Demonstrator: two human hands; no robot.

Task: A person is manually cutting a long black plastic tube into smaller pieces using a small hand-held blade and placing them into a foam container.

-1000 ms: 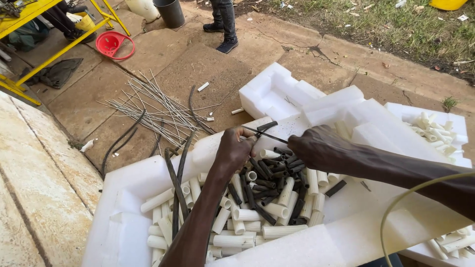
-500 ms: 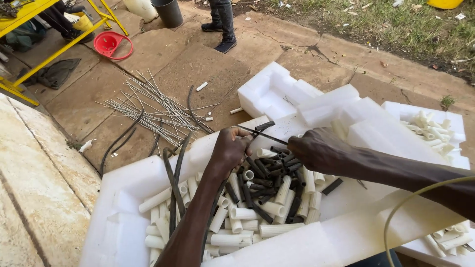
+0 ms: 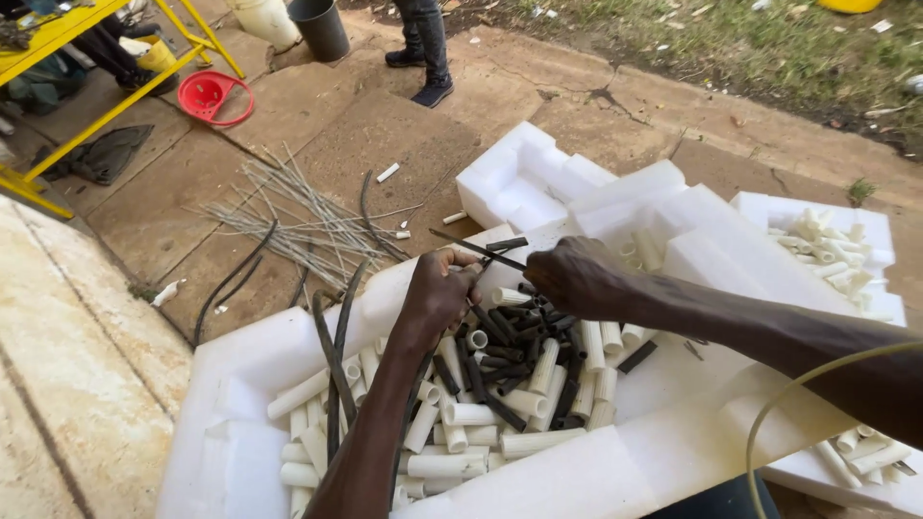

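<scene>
My left hand (image 3: pixel 439 293) and my right hand (image 3: pixel 574 276) meet over a white foam tray (image 3: pixel 240 384), both pinching a thin dark rod (image 3: pixel 471 247) with a short black tube piece on it. Under the hands lies a heap of short black tube pieces (image 3: pixel 514 336) mixed with short white tube pieces (image 3: pixel 452 413). Two long black strips (image 3: pixel 332 360) lean over the tray's left side.
More white foam trays stand behind (image 3: pixel 524 178) and at the right (image 3: pixel 846 240), the right one holding white tube pieces. A bundle of thin grey rods (image 3: pixel 298 216) lies on the concrete. A person's feet (image 3: pixel 423 67), a red lid (image 3: pixel 213 96) and a yellow frame (image 3: pixel 115 96) are farther back.
Both hands have stayed over the pile, shifting slightly while working the thin rod and black piece between them. Nothing else has moved.
</scene>
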